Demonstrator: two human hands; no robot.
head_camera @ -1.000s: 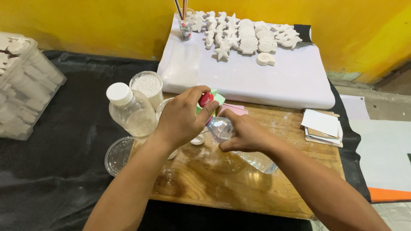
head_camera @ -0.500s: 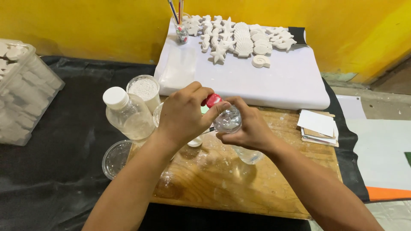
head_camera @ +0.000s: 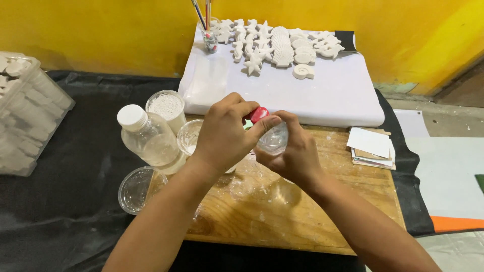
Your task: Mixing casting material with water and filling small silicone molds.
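Observation:
My right hand (head_camera: 295, 153) grips a small clear plastic bottle (head_camera: 274, 139) above a wooden board (head_camera: 302, 211). Fingers of my left hand (head_camera: 224, 133) pinch the bottle's red cap (head_camera: 259, 114). The bottle's lower part is hidden inside my right palm. Just left of my hands stand a clear cup (head_camera: 189, 136), a cup of white powder (head_camera: 165, 108) and a white-capped bottle (head_camera: 146, 138).
An empty clear cup (head_camera: 136, 189) lies at the board's left corner. A white slab (head_camera: 322, 95) behind holds several white plaster shapes (head_camera: 275, 43) and a jar of brushes (head_camera: 209, 38). Paper cards (head_camera: 372, 147) sit right; a plastic crate (head_camera: 25, 111) stands left.
Both hands have lifted the small bottle slightly up and away from me; my left fingers stay pinched on the red cap.

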